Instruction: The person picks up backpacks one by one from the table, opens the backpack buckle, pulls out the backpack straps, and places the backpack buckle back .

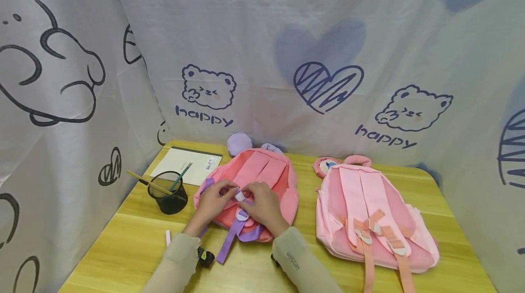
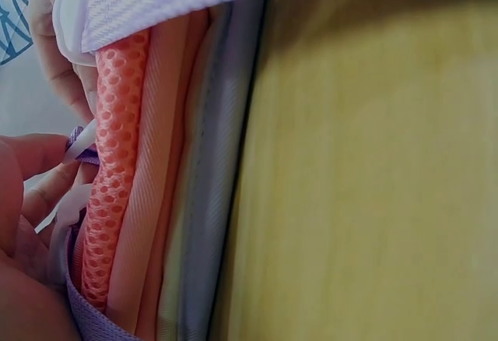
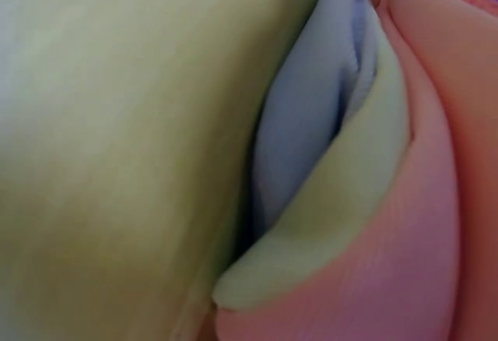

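Looking down from the head view: a coral-pink fabric backpack with purple webbing straps (image 1: 250, 188) lies back-side up on the yellow wooden table (image 1: 135, 243), left of centre. Left hand (image 1: 213, 199) and right hand (image 1: 262, 206) both rest on it, side by side, fingertips pinching a small white plastic strap buckle (image 1: 239, 196) between them. A purple strap runs from the buckle toward the near table edge. Right of it, apart, lies a lighter pink fabric backpack with peach straps (image 1: 369, 215), also back-side up. Far left sits a black mesh pen cup (image 1: 168, 195) with pencils in it; just behind it a white notebook (image 1: 186, 164) lies flat. A small pink eraser-like piece (image 1: 167, 237) lies near the left sleeve. A white cloth backdrop printed with bears and hearts (image 1: 311, 56) stands behind the table.

Left wrist view: close on the coral backpack's edge (image 2: 124, 201), mesh and fabric layers stacked against the tabletop (image 2: 373, 185). Left hand fingers (image 2: 31, 177) at the left edge curl onto white plastic and purple strap.

Right wrist view: blurred, very close. Coral fabric (image 3: 436, 201), a pale yellow and a light blue layer beside the tabletop (image 3: 117, 138). Hand not visible here.
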The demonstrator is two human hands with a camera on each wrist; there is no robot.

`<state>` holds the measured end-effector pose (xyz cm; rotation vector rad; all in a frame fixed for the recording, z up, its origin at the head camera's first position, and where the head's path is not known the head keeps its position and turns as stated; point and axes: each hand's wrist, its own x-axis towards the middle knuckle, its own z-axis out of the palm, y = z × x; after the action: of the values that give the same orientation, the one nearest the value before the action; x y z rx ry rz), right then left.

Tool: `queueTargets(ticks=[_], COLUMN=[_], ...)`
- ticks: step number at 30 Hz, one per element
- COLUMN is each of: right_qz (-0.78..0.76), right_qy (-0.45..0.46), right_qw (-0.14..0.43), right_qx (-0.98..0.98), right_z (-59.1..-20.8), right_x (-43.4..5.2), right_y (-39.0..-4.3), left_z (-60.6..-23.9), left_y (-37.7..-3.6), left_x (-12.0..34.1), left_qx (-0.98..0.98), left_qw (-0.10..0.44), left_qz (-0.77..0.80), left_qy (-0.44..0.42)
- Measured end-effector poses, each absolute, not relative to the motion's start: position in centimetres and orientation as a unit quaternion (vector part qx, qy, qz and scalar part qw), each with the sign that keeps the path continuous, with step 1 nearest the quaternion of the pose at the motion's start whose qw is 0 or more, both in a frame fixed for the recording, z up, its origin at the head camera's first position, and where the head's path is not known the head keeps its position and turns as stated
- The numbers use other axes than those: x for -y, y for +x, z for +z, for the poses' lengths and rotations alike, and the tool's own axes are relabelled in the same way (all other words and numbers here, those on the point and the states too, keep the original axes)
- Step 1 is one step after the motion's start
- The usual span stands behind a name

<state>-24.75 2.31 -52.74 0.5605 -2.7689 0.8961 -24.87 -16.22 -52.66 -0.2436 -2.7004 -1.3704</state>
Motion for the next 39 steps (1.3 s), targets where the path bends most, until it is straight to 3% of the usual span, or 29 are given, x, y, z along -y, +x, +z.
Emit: queueTargets(ticks=[13, 22, 39], right_qz=[0.282, 0.308, 0.330], right_qy=[0.183, 0.204, 0.235], right_qw=[0.078, 0.100, 0.043], right_qx=[0.939, 0.924, 0.913], right_z=[-52.4, -52.1, -51.7], right_x=[-2.0, -2.5, -5.0], right_y=[-25.1, -25.3, -25.0], left_z=[-52.6, -52.5, -53.1], left_y=[-24.8, -24.9, -24.9], left_x=[16.2, 16.6, 17.4], left_qx=[0.882, 0.873, 0.875], left_qw=[0.038, 0.030, 0.019], left_qz=[-0.465, -0.478, -0.428], left_qy=[-0.062, -0.088, -0.225])
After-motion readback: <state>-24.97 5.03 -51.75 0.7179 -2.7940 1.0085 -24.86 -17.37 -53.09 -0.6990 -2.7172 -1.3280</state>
